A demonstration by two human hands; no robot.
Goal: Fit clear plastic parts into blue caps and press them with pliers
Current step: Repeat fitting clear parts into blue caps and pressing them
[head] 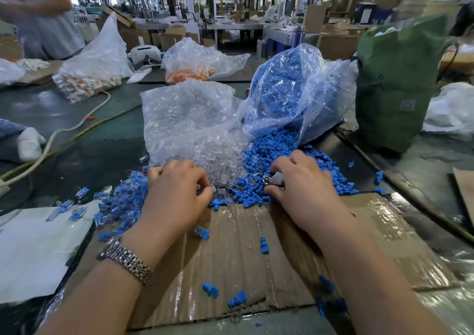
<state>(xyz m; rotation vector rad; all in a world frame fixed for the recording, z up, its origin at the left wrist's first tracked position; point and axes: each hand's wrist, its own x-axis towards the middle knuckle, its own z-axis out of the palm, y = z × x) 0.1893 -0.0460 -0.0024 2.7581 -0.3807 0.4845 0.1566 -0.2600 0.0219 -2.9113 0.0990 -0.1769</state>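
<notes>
A flattened cardboard sheet (238, 252) wrapped in tape lies under both wrists. Left of the left hand is a white sheet (33, 252). Far beyond the right hand stands a green bag (395, 83). Beyond the left hand run a white cable (66, 129), a bag of orange pieces (189, 62) and a white headset (145, 53).

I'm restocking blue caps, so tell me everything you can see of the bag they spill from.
The bag of blue caps is clear, crinkled thin plastic, slumped on its side with its mouth toward the person, and mostly full. Caps pour from the opening into a loose pile. Its left side presses against the bag of clear parts; a green bag stands just right.
</notes>
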